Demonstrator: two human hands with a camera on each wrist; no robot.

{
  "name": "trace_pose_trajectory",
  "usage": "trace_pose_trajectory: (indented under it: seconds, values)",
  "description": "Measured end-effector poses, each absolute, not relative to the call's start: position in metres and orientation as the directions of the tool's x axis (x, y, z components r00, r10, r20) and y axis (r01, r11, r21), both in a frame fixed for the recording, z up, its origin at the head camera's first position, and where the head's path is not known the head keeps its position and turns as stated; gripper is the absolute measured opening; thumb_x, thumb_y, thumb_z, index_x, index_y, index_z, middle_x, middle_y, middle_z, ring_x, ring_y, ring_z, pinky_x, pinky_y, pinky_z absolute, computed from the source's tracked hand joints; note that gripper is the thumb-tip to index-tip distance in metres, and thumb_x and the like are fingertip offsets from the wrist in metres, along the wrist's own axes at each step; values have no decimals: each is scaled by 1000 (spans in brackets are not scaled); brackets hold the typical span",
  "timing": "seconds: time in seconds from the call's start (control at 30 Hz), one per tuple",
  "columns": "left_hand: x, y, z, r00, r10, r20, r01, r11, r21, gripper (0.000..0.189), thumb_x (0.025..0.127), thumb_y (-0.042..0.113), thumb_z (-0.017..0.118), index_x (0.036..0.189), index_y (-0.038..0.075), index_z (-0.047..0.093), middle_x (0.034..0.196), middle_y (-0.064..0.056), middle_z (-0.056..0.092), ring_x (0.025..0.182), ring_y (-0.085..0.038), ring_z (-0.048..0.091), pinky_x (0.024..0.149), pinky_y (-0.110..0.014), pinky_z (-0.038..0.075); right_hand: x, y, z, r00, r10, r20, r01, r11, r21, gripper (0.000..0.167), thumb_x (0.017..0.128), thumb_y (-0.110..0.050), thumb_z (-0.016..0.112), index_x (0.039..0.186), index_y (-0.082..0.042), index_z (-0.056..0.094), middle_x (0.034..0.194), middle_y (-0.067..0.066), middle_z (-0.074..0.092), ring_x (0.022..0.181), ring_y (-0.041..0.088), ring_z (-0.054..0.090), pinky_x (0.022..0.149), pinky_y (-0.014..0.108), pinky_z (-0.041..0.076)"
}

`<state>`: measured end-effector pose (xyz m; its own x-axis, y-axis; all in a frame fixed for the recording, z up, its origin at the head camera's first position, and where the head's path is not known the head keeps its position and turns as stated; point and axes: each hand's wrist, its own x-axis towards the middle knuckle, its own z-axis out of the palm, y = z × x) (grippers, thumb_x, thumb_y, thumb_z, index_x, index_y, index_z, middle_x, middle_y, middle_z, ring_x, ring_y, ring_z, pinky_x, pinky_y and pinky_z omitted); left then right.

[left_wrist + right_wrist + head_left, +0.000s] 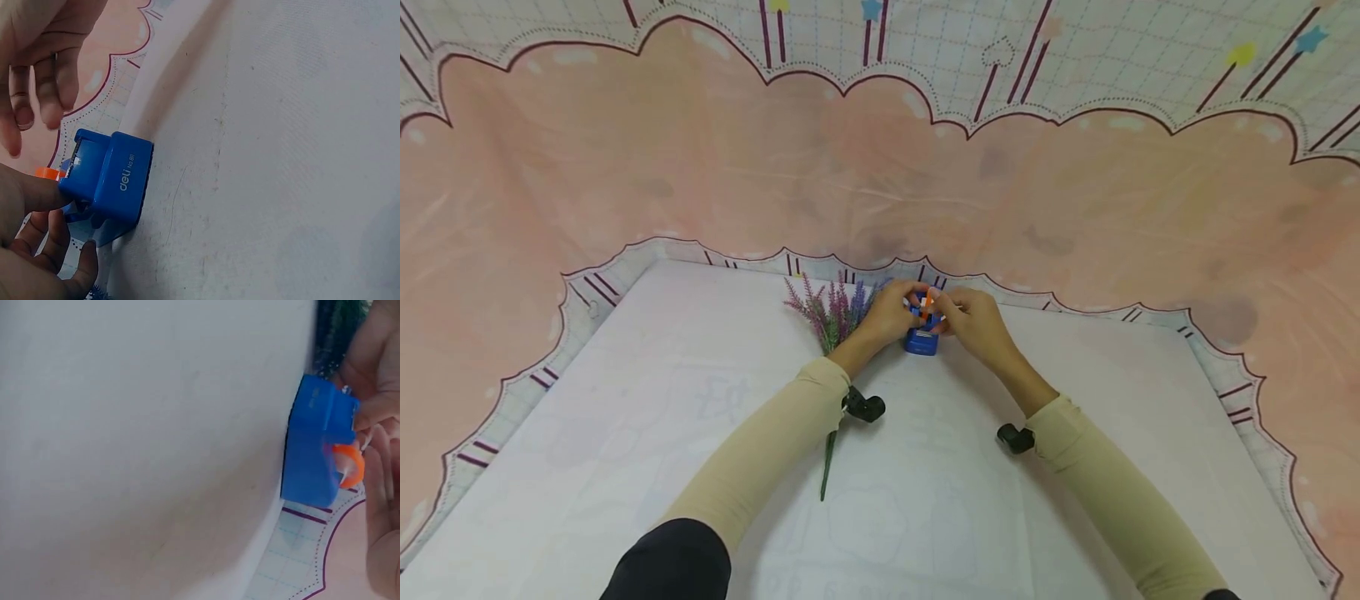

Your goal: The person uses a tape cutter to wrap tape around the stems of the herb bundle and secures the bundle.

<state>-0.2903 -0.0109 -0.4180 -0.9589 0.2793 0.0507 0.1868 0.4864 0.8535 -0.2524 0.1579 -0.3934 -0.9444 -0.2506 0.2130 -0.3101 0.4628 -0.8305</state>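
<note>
A blue tape dispenser (128, 181) with white "deli" lettering stands near the far table edge. Part of an orange ring (357, 467) sticks out of its open top. My left hand (891, 310) grips the dispenser at its cutter end, the thumb on the upper part and the other fingers bent below. Beside the orange ring is my right hand (976, 325), its fingers (49, 94) loosely extended and spread over the dispenser. Fingers of both hands cover much of the dispenser in the head view.
An artificial lavender sprig (827, 321) with pink and purple heads lies left of the dispenser, partly under the left forearm. The white table top (917, 500) ends just behind the dispenser. A peach patterned cloth (850, 183) borders it.
</note>
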Motion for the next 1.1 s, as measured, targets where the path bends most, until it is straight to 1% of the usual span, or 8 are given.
trace_pose_trajectory:
  seconds: [0.1,0.2,0.4,0.5,0.67,0.8,0.97,1.1]
  values:
    - [-291,-11,-418,-958,282,49,185,482,856,54,88,-2,75,139,7,60,110,-11,56,83,-19,50,68,-27,43,-253,157,-392,-967,-233,107,-205,454,-867,39,103,-27,60,92,6,77,85,18,75,72,32,75,69,46,61]
    - [-290,-12,-417,-959,281,40,176,477,861,52,90,-1,74,139,8,60,111,-11,56,87,-21,51,70,-28,43,-253,157,-392,-974,-222,49,-146,449,-881,28,100,-19,67,93,5,78,80,16,76,74,31,76,72,45,61]
    - [-288,-13,-416,-958,284,31,168,470,867,50,91,2,74,139,8,61,110,-11,55,88,-21,50,70,-29,42,-249,157,-393,-978,-207,17,-111,451,-886,15,93,-15,75,98,-1,77,88,14,76,78,30,76,75,50,60]
    - [-288,-13,-416,-958,285,39,173,464,869,52,89,1,75,138,8,61,109,-11,56,87,-21,50,70,-29,42,-248,158,-393,-977,-214,1,-101,455,-885,16,93,-15,75,103,-2,76,92,14,76,80,28,76,75,50,60]
    - [-289,-13,-416,-956,289,49,187,472,862,53,88,-1,76,138,8,61,109,-11,56,84,-19,49,70,-27,42,-246,160,-392,-971,-233,-60,-45,420,-907,20,96,-8,69,115,-1,70,102,16,74,84,25,77,80,51,59]
    - [-289,-12,-416,-954,296,54,195,471,860,54,88,-4,74,139,7,61,110,-13,55,78,-18,49,66,-26,43,-244,161,-390,-962,-255,-99,-12,401,-916,28,98,-3,64,126,1,64,106,20,71,88,28,76,81,48,59]
    - [-289,-12,-416,-952,301,63,207,476,855,55,86,-6,75,138,6,61,109,-13,56,76,-17,50,65,-24,43,-241,161,-388,-953,-274,-127,18,368,-930,28,99,-4,64,125,4,62,108,21,70,91,29,76,79,44,61]
    - [-289,-12,-415,-952,301,63,207,474,856,56,86,-7,75,138,6,61,108,-12,55,76,-17,49,65,-24,43,-239,160,-389,-957,-231,-173,95,315,-944,31,97,-9,68,124,5,61,102,20,74,84,25,77,79,42,60]
